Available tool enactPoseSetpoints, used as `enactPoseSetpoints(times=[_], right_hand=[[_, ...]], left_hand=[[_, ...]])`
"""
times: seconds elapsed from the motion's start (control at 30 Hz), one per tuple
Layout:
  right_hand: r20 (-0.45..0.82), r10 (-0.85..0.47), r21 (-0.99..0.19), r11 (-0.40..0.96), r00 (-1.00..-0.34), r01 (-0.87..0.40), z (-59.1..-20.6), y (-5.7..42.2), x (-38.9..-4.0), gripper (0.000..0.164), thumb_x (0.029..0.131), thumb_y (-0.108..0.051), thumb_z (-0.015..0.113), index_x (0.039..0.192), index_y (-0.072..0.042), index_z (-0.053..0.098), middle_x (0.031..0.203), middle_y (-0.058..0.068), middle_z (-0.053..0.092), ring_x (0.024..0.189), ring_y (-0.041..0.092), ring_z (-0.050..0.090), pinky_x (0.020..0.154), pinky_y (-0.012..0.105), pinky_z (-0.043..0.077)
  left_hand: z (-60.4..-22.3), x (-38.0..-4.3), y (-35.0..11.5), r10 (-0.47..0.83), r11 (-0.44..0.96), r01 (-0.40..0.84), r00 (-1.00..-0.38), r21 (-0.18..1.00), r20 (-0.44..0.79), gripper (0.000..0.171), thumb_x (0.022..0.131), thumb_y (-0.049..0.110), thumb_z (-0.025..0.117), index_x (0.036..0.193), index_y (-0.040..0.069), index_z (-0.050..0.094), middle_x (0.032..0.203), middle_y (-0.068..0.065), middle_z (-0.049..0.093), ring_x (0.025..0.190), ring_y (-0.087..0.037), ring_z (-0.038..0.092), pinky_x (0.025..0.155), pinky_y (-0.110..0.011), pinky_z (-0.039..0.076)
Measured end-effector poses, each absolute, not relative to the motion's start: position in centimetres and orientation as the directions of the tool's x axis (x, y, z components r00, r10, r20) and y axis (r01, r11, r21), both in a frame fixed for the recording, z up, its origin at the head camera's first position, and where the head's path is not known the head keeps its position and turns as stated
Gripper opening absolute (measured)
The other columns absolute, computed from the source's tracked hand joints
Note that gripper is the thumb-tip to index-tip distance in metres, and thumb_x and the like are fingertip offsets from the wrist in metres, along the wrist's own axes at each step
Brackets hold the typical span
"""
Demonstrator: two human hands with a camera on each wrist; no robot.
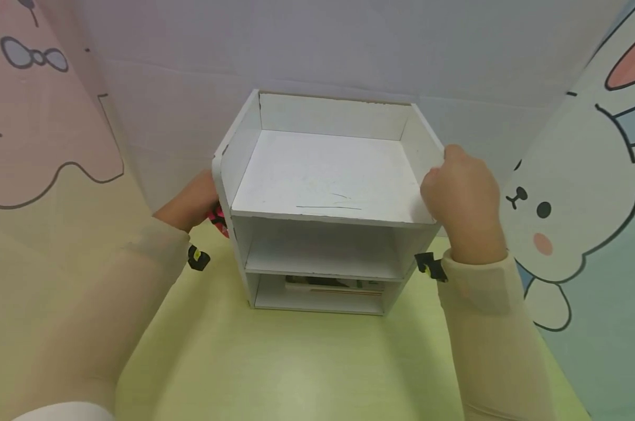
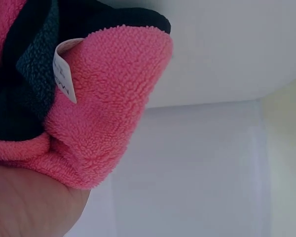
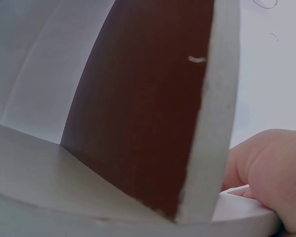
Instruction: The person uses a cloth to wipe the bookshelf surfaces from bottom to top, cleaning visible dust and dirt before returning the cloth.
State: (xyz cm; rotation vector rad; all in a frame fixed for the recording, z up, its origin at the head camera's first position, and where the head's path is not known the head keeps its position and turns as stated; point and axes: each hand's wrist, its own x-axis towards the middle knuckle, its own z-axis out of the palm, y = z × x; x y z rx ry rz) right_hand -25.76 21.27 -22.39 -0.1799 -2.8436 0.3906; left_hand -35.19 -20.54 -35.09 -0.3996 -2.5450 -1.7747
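Observation:
A small white shelf unit (image 1: 323, 216), with an open top tray and two compartments below, stands on the table in the head view. My right hand (image 1: 465, 202) grips the upper edge of its right side panel (image 1: 423, 146), fingers curled over it. In the right wrist view, that hand (image 3: 274, 177) shows beside a brown-faced panel (image 3: 143, 108) with a white edge. My left hand (image 1: 199, 196) is at the outer left side, partly behind the panel. It holds a bunched pink and black fleece cloth (image 2: 108, 94) with a white tag; its fingertips are hidden.
Several flat books (image 1: 333, 285) lie in the lowest compartment. The light yellow-green table (image 1: 296, 362) stretches in front of the shelf. A pale curtain (image 1: 344, 47) hangs close behind, and cartoon-printed cloths flank both sides, including a rabbit print (image 1: 575, 204) at right.

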Motion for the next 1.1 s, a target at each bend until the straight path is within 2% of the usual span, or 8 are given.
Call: enactPoseSetpoints(times=[0.1,0.2,0.3,0.43,0.6,0.73,0.87,1.1], right_hand=[[0.239,0.163,-0.286,0.954,-0.957,0.090,-22.4,21.3,-25.7,0.050,0.104,-0.020,0.039,0.143,0.011,0.041,0.119,0.035,0.057,0.097,0.047,0.058,0.075,0.060,0.051],[0.228,0.172,-0.295,0.950,-0.958,0.101,-22.3,21.2,-25.7,0.051,0.104,-0.021,0.039,0.145,0.010,0.040,0.121,0.035,0.056,0.098,0.046,0.058,0.076,0.060,0.052],[0.219,0.181,-0.299,0.948,-0.959,0.110,-22.4,21.3,-25.8,0.052,0.104,-0.021,0.039,0.146,0.010,0.039,0.123,0.035,0.056,0.099,0.046,0.057,0.078,0.060,0.052],[0.222,0.176,-0.296,0.949,-0.959,0.106,-22.4,21.2,-25.7,0.052,0.104,-0.020,0.038,0.146,0.010,0.039,0.124,0.035,0.056,0.100,0.047,0.057,0.079,0.060,0.051],[0.231,0.167,-0.292,0.952,-0.959,0.095,-22.3,21.2,-25.7,0.052,0.103,-0.020,0.039,0.145,0.010,0.040,0.123,0.035,0.056,0.101,0.047,0.058,0.080,0.061,0.051],[0.224,0.172,-0.298,0.949,-0.959,0.101,-22.3,21.2,-25.7,0.052,0.103,-0.019,0.038,0.146,0.010,0.039,0.124,0.035,0.056,0.100,0.046,0.057,0.080,0.060,0.051],[0.215,0.178,-0.302,0.947,-0.960,0.108,-22.3,21.2,-25.7,0.052,0.103,-0.020,0.038,0.147,0.009,0.039,0.125,0.034,0.055,0.100,0.046,0.057,0.079,0.060,0.051],[0.211,0.180,-0.305,0.946,-0.961,0.110,-22.3,21.2,-25.8,0.052,0.104,-0.021,0.038,0.146,0.009,0.039,0.122,0.034,0.055,0.098,0.045,0.057,0.076,0.058,0.052]], left_hand=[[-32.9,-34.4,-20.1,0.180,0.254,0.142,-0.979,0.957,0.097,0.049,0.103,0.039,0.056,0.138,0.005,0.051,0.123,-0.004,0.053,0.104,-0.018,0.052,0.083,-0.027,0.052],[-31.0,-33.8,-19.7,0.171,0.258,0.099,-0.984,0.961,0.055,0.052,0.103,0.035,0.056,0.141,0.001,0.046,0.125,-0.008,0.051,0.105,-0.021,0.051,0.081,-0.028,0.052],[-29.8,-33.5,-19.7,0.165,0.281,0.078,-0.986,0.956,0.032,0.046,0.103,0.033,0.055,0.135,0.001,0.047,0.118,-0.008,0.053,0.099,-0.021,0.054,0.078,-0.029,0.053],[-28.7,-33.5,-20.0,0.145,0.293,0.048,-0.989,0.955,0.005,0.036,0.104,0.032,0.054,0.128,0.005,0.048,0.111,-0.008,0.055,0.091,-0.021,0.059,0.074,-0.032,0.056],[-26.9,-33.4,-20.1,0.095,0.238,-0.028,-0.994,0.971,-0.052,0.035,0.104,0.031,0.052,0.132,0.011,0.045,0.119,-0.009,0.051,0.096,-0.022,0.058,0.076,-0.031,0.057],[-25.0,-33.3,-20.0,0.045,0.172,-0.083,-0.995,0.982,-0.092,0.033,0.103,0.032,0.058,0.128,0.017,0.044,0.120,-0.006,0.050,0.089,-0.017,0.062,0.073,-0.027,0.058],[-23.7,-33.2,-19.9,0.018,0.116,-0.107,-0.994,0.988,-0.110,0.037,0.100,0.035,0.064,0.127,0.018,0.044,0.120,-0.005,0.051,0.082,-0.015,0.066,0.071,-0.026,0.058],[-21.9,-32.8,-19.9,-0.008,-0.009,-0.148,-0.989,0.989,-0.149,0.053,0.096,0.035,0.071,0.138,0.020,0.041,0.123,-0.002,0.050,0.089,-0.015,0.065,0.071,-0.026,0.058]])
